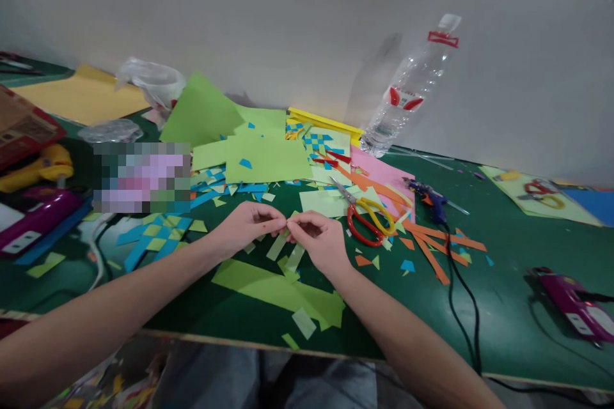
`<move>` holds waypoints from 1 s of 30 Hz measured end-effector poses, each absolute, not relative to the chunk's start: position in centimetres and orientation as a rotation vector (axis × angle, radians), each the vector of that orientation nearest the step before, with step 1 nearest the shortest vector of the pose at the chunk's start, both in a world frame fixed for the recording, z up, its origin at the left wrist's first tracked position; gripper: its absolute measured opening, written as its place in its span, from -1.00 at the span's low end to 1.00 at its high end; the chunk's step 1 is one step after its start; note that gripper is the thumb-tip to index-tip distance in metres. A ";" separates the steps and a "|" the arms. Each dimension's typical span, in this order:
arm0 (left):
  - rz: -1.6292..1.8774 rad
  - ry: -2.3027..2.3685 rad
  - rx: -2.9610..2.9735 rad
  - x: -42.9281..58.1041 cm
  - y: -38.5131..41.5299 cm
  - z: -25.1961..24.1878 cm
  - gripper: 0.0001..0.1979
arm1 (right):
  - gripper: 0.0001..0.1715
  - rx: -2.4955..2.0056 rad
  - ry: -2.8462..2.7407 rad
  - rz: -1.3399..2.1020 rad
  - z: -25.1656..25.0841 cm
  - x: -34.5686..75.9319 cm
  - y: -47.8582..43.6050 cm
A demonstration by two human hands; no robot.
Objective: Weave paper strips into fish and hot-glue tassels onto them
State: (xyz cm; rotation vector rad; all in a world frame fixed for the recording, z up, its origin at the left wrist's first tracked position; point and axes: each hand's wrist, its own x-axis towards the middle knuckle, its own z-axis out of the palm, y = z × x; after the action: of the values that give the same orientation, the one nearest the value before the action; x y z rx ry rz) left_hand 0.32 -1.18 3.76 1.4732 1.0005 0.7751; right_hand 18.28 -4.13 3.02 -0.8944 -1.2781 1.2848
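My left hand [252,225] and my right hand [319,239] meet over the green table, each closed in a pinch with the fingertips touching. What they pinch is too small and too covered to make out; a bit of green paper shows by the fingertips. Just below them are pale green paper strips [277,246] and a longer green paper piece [283,291] with a jagged right end. Right of my right hand lie scissors [367,220] with red and yellow handles, blades pointing up and left. A blue and green woven paper piece [160,238] is left of my left hand.
Green paper sheets [266,156] lie behind the hands. A plastic bottle [407,89] leans toward the wall. Orange paper strips [432,246] and a blue glue gun [432,200] with a black cord are at right. Purple power strips [575,307] sit on both sides.
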 end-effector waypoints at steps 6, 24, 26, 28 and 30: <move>0.771 0.995 1.489 0.4 -1.0 3.7 -0.76 | -0.93 -0.905 -1.300 1.226 2.7 18.2 -4.1; 0.765 0.963 1.455 0.1 -0.9 3.4 -0.73 | -0.84 -0.901 -1.255 1.316 3.4 18.3 -4.2; 0.768 0.958 1.445 0.2 -0.8 3.4 -0.73 | -0.86 -0.887 -1.244 1.323 3.4 18.3 -4.1; 0.771 0.959 1.444 0.1 -0.8 3.3 -0.73 | -0.86 -0.882 -1.241 1.326 3.5 18.3 -4.1; 0.767 0.959 1.447 0.1 -0.9 3.4 -0.74 | -0.84 -0.893 -1.254 1.327 3.5 18.3 -4.2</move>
State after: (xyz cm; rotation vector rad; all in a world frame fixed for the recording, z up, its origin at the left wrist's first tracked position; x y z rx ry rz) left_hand 0.13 -0.86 3.40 1.4469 0.9587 0.7669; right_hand 18.27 -4.20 3.54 -0.8932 -1.2540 1.3269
